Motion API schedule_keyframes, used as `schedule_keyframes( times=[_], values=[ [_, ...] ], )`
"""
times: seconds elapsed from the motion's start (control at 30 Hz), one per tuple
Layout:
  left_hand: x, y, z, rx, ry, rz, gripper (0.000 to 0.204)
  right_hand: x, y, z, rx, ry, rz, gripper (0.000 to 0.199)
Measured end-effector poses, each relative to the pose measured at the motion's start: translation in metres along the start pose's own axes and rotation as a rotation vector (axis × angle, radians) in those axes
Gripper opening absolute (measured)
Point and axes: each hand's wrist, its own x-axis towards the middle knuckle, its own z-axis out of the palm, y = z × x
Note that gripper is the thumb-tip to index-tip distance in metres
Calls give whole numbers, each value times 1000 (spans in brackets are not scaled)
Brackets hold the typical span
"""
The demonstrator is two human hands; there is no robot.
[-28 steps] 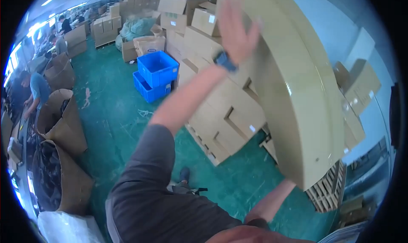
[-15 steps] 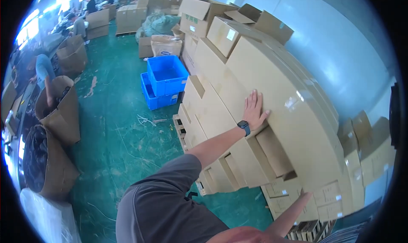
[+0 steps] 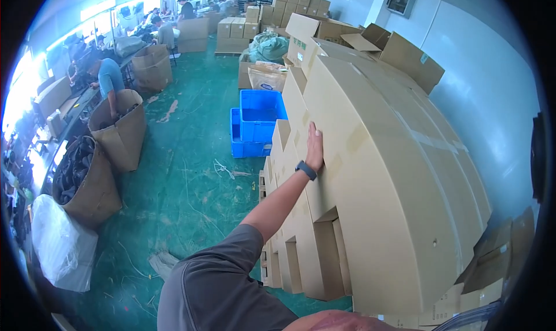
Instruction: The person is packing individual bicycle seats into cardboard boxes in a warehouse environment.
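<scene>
My left hand (image 3: 314, 150), with a dark watch on its wrist, lies with fingers stretched against the near side of a large cardboard box (image 3: 370, 192). This box sits high on a stack of similar boxes, and tape strips run across its top. Below the hand, an open notch shows between the box and a lower carton (image 3: 325, 260). My right hand is out of sight, and the big box and the lower rim of the view leave no part of it showing.
Two blue plastic crates (image 3: 259, 135) stand stacked beyond the boxes. Open cartons (image 3: 412, 61) top the pile near the wall. Left of the green floor (image 3: 191, 151) are tall cardboard bins (image 3: 92, 186), a clear plastic-wrapped bundle (image 3: 62, 244) and a person in blue (image 3: 110, 79) reaching into a bin.
The view has swung, so the room shifts right and down. My left hand now bears on the box's side nearer its left edge. My right hand and forearm have left the view.
</scene>
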Motion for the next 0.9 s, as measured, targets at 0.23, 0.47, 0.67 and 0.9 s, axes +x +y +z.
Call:
schedule_keyframes(
  times=[0.23,0.47,0.67,0.9],
  values=[
    [47,5,-53,150,-41,25,78,-102,-55,22,-21,-30,-32,71],
    [-279,48,-216,418,-817,312,74,-218,-86,-15,-90,-63,-15,74],
    [-679,81,-598,897,-916,-1129,50,-418,-2,-67,-746,-359,-71,71],
    [-1144,255,-974,1100,1154,-1401,49,-747,-93,37,-627,-1677,-489,52]
  ],
)
